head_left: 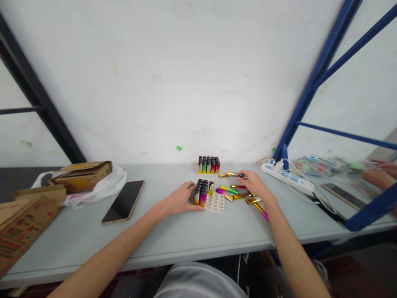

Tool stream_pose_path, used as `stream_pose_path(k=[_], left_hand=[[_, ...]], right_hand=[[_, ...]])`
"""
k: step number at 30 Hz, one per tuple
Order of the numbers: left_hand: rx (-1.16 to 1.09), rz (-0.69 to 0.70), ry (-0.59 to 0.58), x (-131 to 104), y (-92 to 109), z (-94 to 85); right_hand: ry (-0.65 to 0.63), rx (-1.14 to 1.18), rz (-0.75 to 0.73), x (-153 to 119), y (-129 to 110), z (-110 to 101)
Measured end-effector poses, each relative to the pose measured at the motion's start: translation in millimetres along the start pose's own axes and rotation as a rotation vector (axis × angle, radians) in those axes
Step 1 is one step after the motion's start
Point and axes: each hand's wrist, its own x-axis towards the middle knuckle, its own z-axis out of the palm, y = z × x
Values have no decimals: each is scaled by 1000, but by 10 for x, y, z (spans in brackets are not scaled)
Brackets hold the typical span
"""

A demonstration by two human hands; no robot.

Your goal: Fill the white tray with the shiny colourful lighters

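"Head camera: where is the left hand [181, 198]?"

"At the left side of the near tray [218, 203], thumb and fingers spread apart around that side. The thumb lies along the near left corner."

"And what stands in that tray?"

"Black-topped lighters [203, 193], upright and grouped at its left, with a yellow one [211, 188] towards the far side. Empty holes show at the right and near side."

"What about the right hand [252, 182]?"

"It reaches in from the right, fingertips at the right end of a shiny piece [232, 174] lying on the desk [173, 236]. I can't tell whether they are clamped on it."

"Are there more like it?"

"Yes, a loose scatter of coloured metallic pieces [242, 195] right of the near tray, some overlapping. Beyond the near tray, close to the wall [186, 82], stands a far block of lighters [209, 165] in rows."

"The rest of the desk?"

"On the left, a dark phone [124, 202], a white plastic bag [104, 191] with a cardboard box [85, 176], and a carton [29, 223] nearer. On the right, a white power strip [288, 178] with cables; past the blue frame [307, 99], another person's blurred hand [378, 179]."
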Motion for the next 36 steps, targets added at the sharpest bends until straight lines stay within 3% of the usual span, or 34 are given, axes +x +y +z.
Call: stream_pose_path(k=[6, 12, 20, 26, 31, 36], left_hand=[[9, 2, -11, -12, -1, 8], [27, 13, -2, -6, -39, 23], [8, 13, -4, -3, -48, 23], [9, 51, 12, 5, -64, 31], [-1, 44, 3, 8, -50, 35], [-14, 29, 11, 2, -30, 31]], right_hand=[[124, 201, 43, 15, -142, -7], [79, 648, 90, 8, -506, 41], [81, 1173, 283, 11, -943, 195], [-86, 1239, 241, -46, -1146, 294], [43, 1166, 423, -6, -1231, 461], [57, 1079, 542, -16, -1262, 544]])
